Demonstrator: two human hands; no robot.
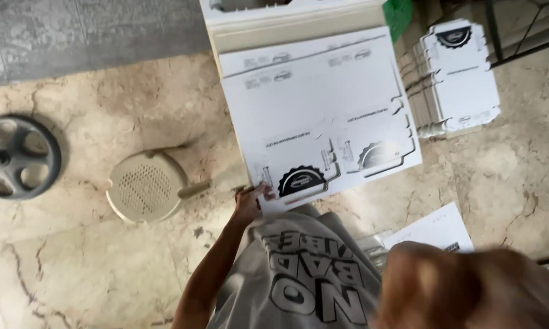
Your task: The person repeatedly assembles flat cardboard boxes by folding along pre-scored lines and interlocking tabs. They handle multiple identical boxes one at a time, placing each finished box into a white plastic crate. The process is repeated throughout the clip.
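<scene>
Neither of my hands shows in the head view. Below me a person in a grey printed t-shirt (305,277) with brown hair (469,286) leans over the floor. That person's hand (250,200) pinches the near left corner of a large white die-cut cardboard sheet (317,103). The sheet lies flat on top of other sheets like it and carries black round emblems near its lower edge.
A stack of smaller white die-cut cardboard pieces (454,79) stands at the right. A beige round perforated seat (145,186) and a grey spoked wheel (18,158) lie on the marble floor (91,262) at the left. A white sheet (436,228) lies near the person's head.
</scene>
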